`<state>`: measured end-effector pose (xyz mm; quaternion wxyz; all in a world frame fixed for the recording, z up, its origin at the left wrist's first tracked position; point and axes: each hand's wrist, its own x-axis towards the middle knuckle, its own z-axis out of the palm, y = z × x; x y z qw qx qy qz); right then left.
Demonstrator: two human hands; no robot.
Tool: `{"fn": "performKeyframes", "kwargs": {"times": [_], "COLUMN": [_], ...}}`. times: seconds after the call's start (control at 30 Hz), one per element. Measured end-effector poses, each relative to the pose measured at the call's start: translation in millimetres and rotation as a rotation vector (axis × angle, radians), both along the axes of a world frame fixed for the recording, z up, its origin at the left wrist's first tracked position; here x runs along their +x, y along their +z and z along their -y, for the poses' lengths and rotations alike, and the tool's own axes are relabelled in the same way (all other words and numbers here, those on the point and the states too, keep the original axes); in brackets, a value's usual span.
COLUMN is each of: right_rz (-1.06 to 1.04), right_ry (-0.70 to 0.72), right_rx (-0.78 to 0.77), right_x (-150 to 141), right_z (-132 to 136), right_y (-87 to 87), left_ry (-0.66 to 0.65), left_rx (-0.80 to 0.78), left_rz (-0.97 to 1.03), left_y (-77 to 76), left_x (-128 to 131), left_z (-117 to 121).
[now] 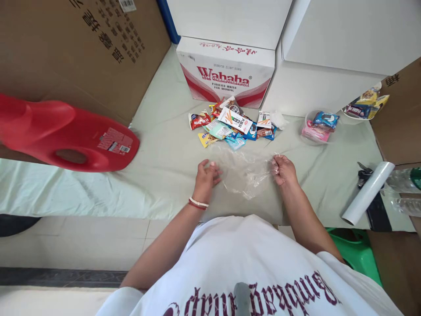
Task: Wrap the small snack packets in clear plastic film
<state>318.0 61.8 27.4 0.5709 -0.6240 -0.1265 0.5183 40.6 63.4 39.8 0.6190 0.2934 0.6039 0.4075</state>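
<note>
A crumpled sheet of clear plastic film (248,173) is spread between my hands, just above the near part of the cloth-covered table. My right hand (284,170) pinches its right edge with closed fingers. At the film's left edge is my left hand (206,179), its fingers loosely bent and apart; it wears a white and a red bracelet. Just beyond the film lies a pile of small packaged snacks (235,120) in red, white, blue, green and yellow wrappers. A crumpled white tissue-like piece (279,119) rests at the pile's right side.
A Wahaha water carton (226,77) stands behind the snacks. Left are a red jug (75,136) and a large cardboard box (82,57). To the right sit a clear tub (307,131) and a white bowl (358,118) of snacks, a pale roll (367,193), keys (364,173) and plastic bottles (404,180).
</note>
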Motion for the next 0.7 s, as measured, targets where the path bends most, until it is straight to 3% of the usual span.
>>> {"fn": "performKeyframes", "kwargs": {"times": [0.1,0.23,0.37,0.5,0.6,0.7], "right_rz": [0.018,0.05,0.234,0.403,0.555,0.877], "right_ry": [-0.008,0.03,0.023,0.043,0.057,-0.038], "right_rx": [-0.004,-0.021,-0.01,0.01,0.023,0.077], "right_x": [2,9,20,31,38,43], "right_z": [4,6,9,8,2,1], "right_y": [-9.1,-13.4,-16.2,-24.0,-26.7,-12.1], "left_ry": [0.018,-0.143,-0.22,-0.379,-0.293,-0.132], "left_rx": [0.121,0.102,0.024,-0.083,0.034,0.308], "left_rz": [-0.116,-0.116,-0.047,-0.056,-0.337,-0.748], "left_y": [-13.2,-16.7,-9.6,-9.7,-10.3,1.6], "left_x": [16,25,7,-25,-43,-48], "left_z": [19,9,2,20,34,46]}}
